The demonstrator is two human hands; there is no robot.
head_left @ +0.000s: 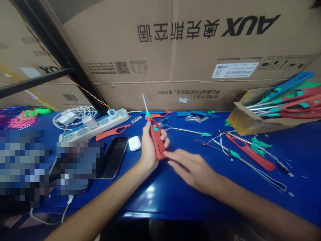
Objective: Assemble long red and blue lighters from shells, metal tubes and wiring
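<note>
My left hand (147, 147) is wrapped round a red long-nosed lighter (158, 145) with a green trigger and collar. Its metal tube points up and away from me. My right hand (195, 167) has its index finger stretched out, its tip at the lighter's lower end; the other fingers are partly curled beneath. To the right lie a red lighter handle shell (255, 154), metal tubes with white wires (220, 147) and small green plastic pieces (259, 145). Behind my left hand lie an orange-red shell (157, 115), blue shells (198, 114) and clear plastic tanks (192, 118).
An open carton (247, 117) at the right holds several lighters. At left are a power strip (97, 125) with chargers, another red shell (112, 132), a phone (114, 157) and a white earbud case (134, 143). Large cardboard boxes (175, 63) stand behind the blue table (155, 197).
</note>
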